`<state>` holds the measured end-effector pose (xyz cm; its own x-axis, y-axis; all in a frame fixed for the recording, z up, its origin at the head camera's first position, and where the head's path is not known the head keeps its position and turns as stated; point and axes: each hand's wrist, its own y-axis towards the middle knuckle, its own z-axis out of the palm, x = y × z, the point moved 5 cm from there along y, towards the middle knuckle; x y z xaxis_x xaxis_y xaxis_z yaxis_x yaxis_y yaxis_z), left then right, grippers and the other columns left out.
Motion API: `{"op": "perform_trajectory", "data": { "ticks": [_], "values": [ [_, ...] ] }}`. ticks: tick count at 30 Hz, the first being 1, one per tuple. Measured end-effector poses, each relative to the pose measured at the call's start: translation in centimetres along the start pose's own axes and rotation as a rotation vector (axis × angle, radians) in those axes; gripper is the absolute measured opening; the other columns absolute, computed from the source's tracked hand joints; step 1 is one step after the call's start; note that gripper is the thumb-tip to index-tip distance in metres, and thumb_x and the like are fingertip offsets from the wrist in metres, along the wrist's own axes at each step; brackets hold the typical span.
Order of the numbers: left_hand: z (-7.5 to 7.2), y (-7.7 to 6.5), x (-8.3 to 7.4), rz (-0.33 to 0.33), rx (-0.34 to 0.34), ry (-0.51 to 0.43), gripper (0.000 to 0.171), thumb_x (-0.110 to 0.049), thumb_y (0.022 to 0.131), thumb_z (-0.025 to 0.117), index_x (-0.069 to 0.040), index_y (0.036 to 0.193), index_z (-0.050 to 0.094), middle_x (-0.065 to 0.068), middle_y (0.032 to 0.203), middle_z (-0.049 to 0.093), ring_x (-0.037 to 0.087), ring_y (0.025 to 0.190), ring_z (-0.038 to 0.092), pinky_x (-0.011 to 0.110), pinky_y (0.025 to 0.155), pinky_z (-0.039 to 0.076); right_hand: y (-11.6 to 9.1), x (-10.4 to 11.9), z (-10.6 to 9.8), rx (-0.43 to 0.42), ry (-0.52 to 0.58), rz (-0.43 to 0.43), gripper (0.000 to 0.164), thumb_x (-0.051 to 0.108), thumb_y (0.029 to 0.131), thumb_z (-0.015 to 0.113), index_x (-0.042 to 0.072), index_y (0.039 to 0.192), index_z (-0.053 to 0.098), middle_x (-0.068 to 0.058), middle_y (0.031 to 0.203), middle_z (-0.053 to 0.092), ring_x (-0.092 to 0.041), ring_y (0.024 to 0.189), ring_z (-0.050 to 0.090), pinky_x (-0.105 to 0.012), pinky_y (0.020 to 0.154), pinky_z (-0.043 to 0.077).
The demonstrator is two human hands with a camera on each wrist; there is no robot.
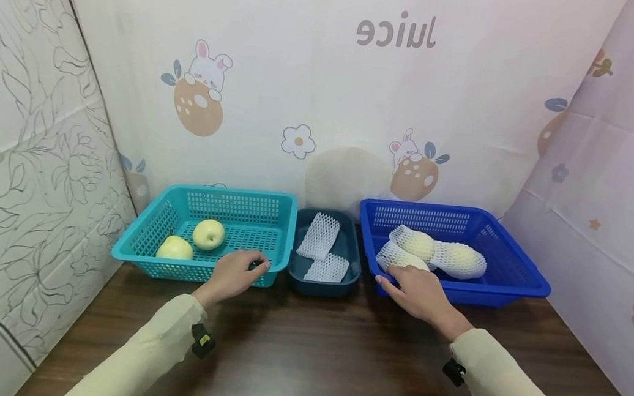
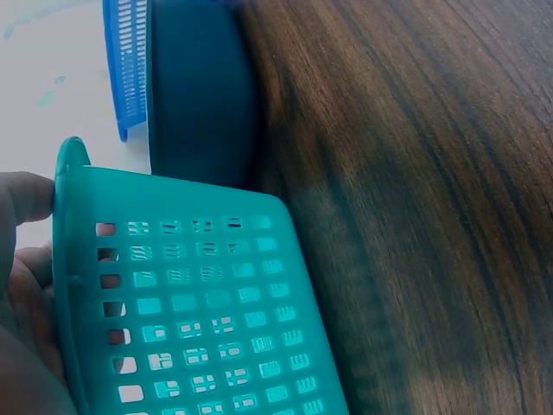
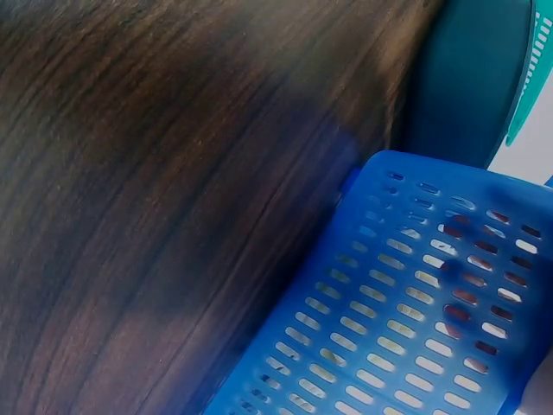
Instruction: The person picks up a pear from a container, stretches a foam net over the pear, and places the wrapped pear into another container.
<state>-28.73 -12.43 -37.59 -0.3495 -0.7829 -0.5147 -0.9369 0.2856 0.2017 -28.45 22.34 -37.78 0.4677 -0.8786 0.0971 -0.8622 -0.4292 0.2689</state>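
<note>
In the head view, my left hand [image 1: 236, 276] is at the front right of the teal basket [image 1: 287, 233], fingers loosely bent and holding nothing visible. Two pale yellow apples [image 1: 208, 234] lie inside that basket. In the left wrist view its fingers [image 2: 30, 197] are beside the teal rim. My right hand [image 1: 418, 293] reaches over the front left rim of the blue basket [image 1: 517, 261], thumb stretched out. Its fingers are at the nearest pale fruit [image 1: 403, 259] in a white foam net; their tips are partly hidden. Two more netted fruits [image 1: 458, 260] lie behind it.
Between the baskets stands a small dark teal tub [image 1: 321, 288] with two loose white foam nets [image 1: 320, 236] in it. All three containers stand on a dark wooden table [image 1: 306, 350]. A printed curtain [image 1: 335, 89] hangs directly behind, with more at both sides.
</note>
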Motion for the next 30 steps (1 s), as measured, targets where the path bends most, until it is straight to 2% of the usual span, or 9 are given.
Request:
{"op": "perform_trajectory", "data": {
  "ticks": [5, 9, 14, 17, 19, 24, 30],
  "values": [
    [-0.1, -0.1, 0.0, -0.006, 0.007, -0.001, 0.017, -0.027, 0.095, 0.057, -0.016, 0.099, 0.07, -0.004, 0.094, 0.066, 0.015, 0.084, 0.057, 0.042, 0.077, 0.046, 0.1, 0.0, 0.0, -0.003, -0.011, -0.002, 0.04, 0.046, 0.096, 0.05, 0.01, 0.099, 0.066, -0.004, 0.083, 0.066, -0.02, 0.071, 0.059, -0.044, 0.066, 0.051],
    [-0.2, -0.1, 0.0, -0.022, 0.039, -0.027, 0.018, -0.028, 0.096, 0.056, -0.016, 0.1, 0.069, -0.004, 0.096, 0.066, 0.015, 0.084, 0.057, 0.041, 0.077, 0.046, 0.1, 0.1, 0.1, -0.004, -0.016, -0.003, 0.041, 0.047, 0.096, 0.049, 0.01, 0.099, 0.066, -0.003, 0.082, 0.065, -0.02, 0.07, 0.059, -0.044, 0.065, 0.05],
    [-0.5, 0.1, 0.1, -0.021, 0.114, -0.136, 0.017, -0.024, 0.097, 0.055, -0.012, 0.101, 0.066, -0.002, 0.094, 0.064, 0.016, 0.081, 0.054, 0.037, 0.074, 0.047, 0.1, -0.1, 0.1, -0.006, -0.026, -0.008, 0.042, 0.048, 0.097, 0.048, 0.01, 0.098, 0.066, -0.002, 0.082, 0.065, -0.018, 0.069, 0.058, -0.043, 0.064, 0.05],
    [-1.2, 0.4, 0.1, 0.011, 0.15, -0.212, 0.018, -0.021, 0.098, 0.053, -0.007, 0.103, 0.064, 0.0, 0.094, 0.062, 0.017, 0.084, 0.054, 0.036, 0.075, 0.047, 0.1, -0.2, 0.0, -0.011, -0.027, -0.008, 0.04, 0.048, 0.096, 0.048, 0.012, 0.095, 0.066, 0.0, 0.079, 0.063, -0.017, 0.067, 0.056, -0.041, 0.062, 0.049],
    [-1.9, 0.6, 0.2, 0.027, 0.156, -0.228, 0.019, -0.019, 0.098, 0.052, -0.005, 0.104, 0.064, 0.002, 0.095, 0.062, 0.017, 0.085, 0.055, 0.037, 0.076, 0.048, 0.1, -0.3, -0.1, -0.015, -0.026, -0.009, 0.039, 0.048, 0.096, 0.048, 0.013, 0.092, 0.065, 0.002, 0.076, 0.061, -0.016, 0.065, 0.054, -0.04, 0.06, 0.048],
    [-4.4, 0.9, 1.9, -0.02, 0.128, -0.147, 0.021, -0.02, 0.098, 0.051, -0.005, 0.108, 0.062, 0.007, 0.1, 0.063, 0.021, 0.091, 0.058, 0.042, 0.078, 0.048, 0.1, -0.3, -0.1, -0.024, -0.033, -0.009, 0.038, 0.049, 0.096, 0.049, 0.014, 0.087, 0.063, 0.004, 0.071, 0.057, -0.015, 0.062, 0.051, -0.037, 0.057, 0.046],
    [-7.4, 0.6, 5.7, -0.117, 0.083, -0.035, 0.03, -0.018, 0.098, 0.05, 0.004, 0.117, 0.057, 0.021, 0.113, 0.059, 0.036, 0.102, 0.056, 0.05, 0.082, 0.046, 0.2, -0.3, 0.4, -0.028, -0.033, -0.008, 0.039, 0.049, 0.096, 0.049, 0.014, 0.088, 0.063, 0.003, 0.072, 0.058, -0.016, 0.063, 0.052, -0.038, 0.058, 0.047]
  ]
}}
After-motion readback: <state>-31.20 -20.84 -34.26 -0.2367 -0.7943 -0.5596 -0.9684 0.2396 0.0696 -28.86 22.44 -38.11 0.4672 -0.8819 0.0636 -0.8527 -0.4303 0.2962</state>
